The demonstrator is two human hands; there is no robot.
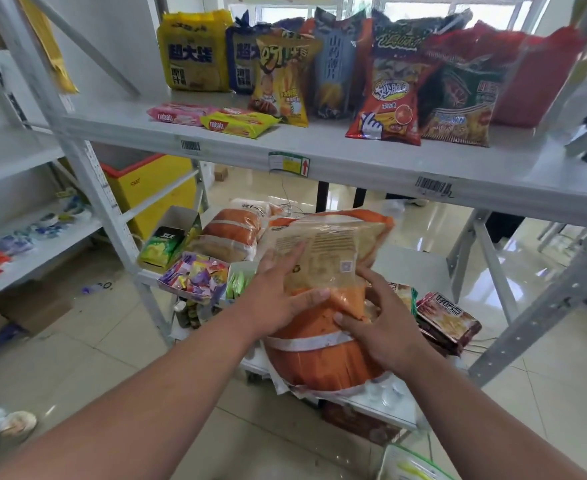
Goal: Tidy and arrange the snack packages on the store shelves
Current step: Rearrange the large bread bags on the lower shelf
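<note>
Gripping an orange snack bag (pixel 326 251) with left hand (pixel 274 299) and right hand (pixel 385 323), fingers curled on its near end, over the lower shelf (pixel 420 268).

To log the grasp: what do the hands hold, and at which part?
Both hands, left and right, grip the orange-and-tan bag at its lower end, over another orange bag.

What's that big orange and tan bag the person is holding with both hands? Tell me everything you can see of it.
The orange and tan bag is a large, soft snack package of glossy plastic film, its pale back panel printed with fine text and a small square code. It is held tilted over the lower shelf, its back facing the camera. The left hand grips its left side, thumb across the bottom edge, while the right hand holds its lower right corner. Below it lies a similar orange package.
</note>
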